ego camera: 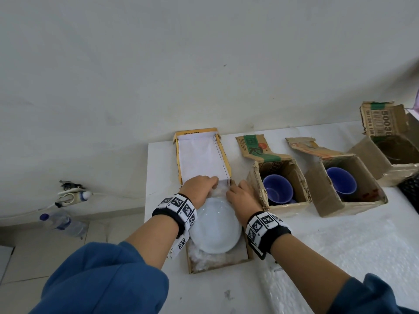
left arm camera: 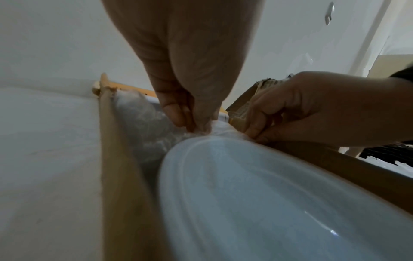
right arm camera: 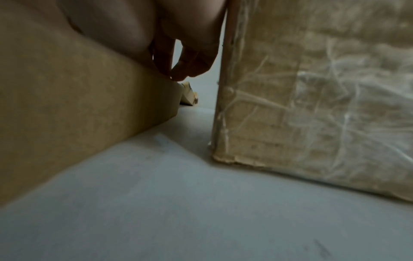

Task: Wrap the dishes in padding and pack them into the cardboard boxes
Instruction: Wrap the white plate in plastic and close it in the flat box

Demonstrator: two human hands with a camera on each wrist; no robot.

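Observation:
A white plate (ego camera: 215,227) (left arm camera: 268,203) lies in a shallow cardboard box (ego camera: 217,267) lined with bubble-wrap padding (ego camera: 204,261) (left arm camera: 147,120). The box's white-lined lid (ego camera: 201,159) stands open at the far side. My left hand (ego camera: 204,183) (left arm camera: 194,123) pinches the padding at the plate's far rim. Beside it, my right hand (ego camera: 238,193) (left arm camera: 254,132) pinches the padding at the box's right wall. In the right wrist view its fingers (right arm camera: 178,70) curl down outside the box wall (right arm camera: 78,106).
Right of the plate's box, two open cardboard boxes (ego camera: 285,207) (ego camera: 353,207) each hold a blue cup (ego camera: 277,189) (ego camera: 341,183). Another open box (ego camera: 390,152) stands at the far right. A bubble-wrap sheet (ego camera: 340,257) covers the table's right front. A water bottle (ego camera: 61,223) lies on the floor at left.

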